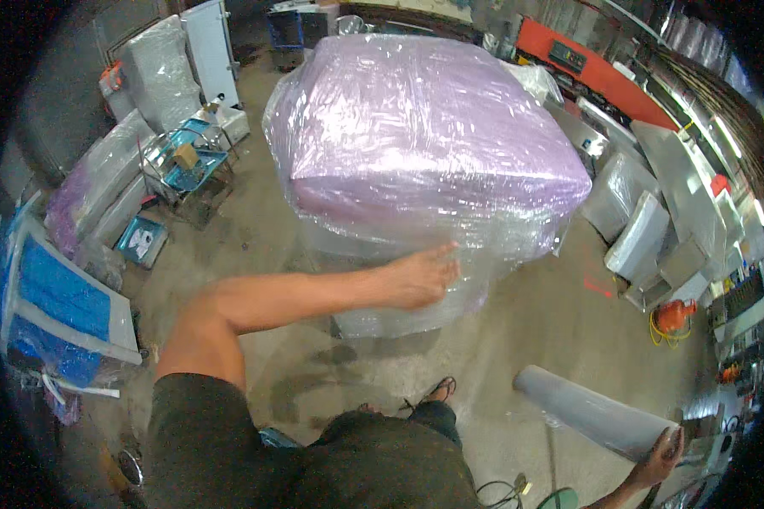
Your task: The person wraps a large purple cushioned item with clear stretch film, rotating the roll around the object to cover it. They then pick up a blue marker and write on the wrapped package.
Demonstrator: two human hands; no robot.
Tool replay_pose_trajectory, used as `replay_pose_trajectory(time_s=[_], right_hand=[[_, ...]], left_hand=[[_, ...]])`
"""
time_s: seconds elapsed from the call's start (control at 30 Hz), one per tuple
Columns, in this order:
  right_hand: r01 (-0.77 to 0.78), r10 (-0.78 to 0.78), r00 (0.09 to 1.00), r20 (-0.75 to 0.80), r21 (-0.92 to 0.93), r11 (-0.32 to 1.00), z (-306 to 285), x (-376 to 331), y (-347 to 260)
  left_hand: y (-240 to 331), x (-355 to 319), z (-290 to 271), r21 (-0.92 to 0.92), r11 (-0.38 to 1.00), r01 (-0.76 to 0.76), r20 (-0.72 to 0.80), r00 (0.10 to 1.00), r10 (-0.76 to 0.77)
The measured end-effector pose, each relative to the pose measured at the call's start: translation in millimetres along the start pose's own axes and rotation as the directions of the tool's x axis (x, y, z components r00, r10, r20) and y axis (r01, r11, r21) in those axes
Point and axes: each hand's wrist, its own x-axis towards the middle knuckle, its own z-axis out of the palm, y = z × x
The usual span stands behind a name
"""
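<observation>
A large bulky block (424, 110) stands before me, wrapped in purple sheeting under shiny clear plastic film (382, 242). My left arm reaches across to its near side. There my left hand (424, 278) is closed, its fingers curled against the loose clear film; blur hides what exactly they hold. Low on the right, my right hand (660, 458) grips the near end of a long roll of stretch film (598, 411). The roll slants across above the floor, its far end pointing toward the block and apart from it.
Wrapped panels (157, 68) and a metal rack (191, 161) stand at the left, with a blue-and-white framed panel (64, 293) nearer. Wrapped boxes (637, 233), an orange machine (594, 68) and an orange canister (675, 316) line the right. A cable (509, 492) lies by my feet.
</observation>
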Motion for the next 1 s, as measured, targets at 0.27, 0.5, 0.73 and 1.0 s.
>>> replay_pose_trajectory(time_s=[0.27, 0.5, 0.73, 1.0], right_hand=[[-0.218, 0.131, 0.962, 0.239, 0.387, 0.896, 122.4, -10.6, -18.4], [-0.181, 0.041, 0.888, 0.458, 0.265, 0.947, 235.3, -13.9, 33.3], [0.192, -0.161, 0.948, 0.273, -0.092, 0.977, 275.8, 14.0, 48.9], [0.243, -0.148, 0.959, 0.240, -0.441, 0.864, 323.5, 35.1, 57.8]], left_hand=[[-118.6, -1.2, -103.5, -0.098, 0.681, 0.725, 0.153, 0.688, -0.710], [-322.8, 52.6, 6.5, 0.066, 0.309, 0.949, 0.403, 0.258, -0.878], [-509.4, 3.7, 107.3, 0.057, -0.030, 0.998, 0.178, -0.040, -0.983], [-576.0, 24.7, 122.6, 0.125, 0.023, 0.992, 0.209, -0.004, -0.978]])
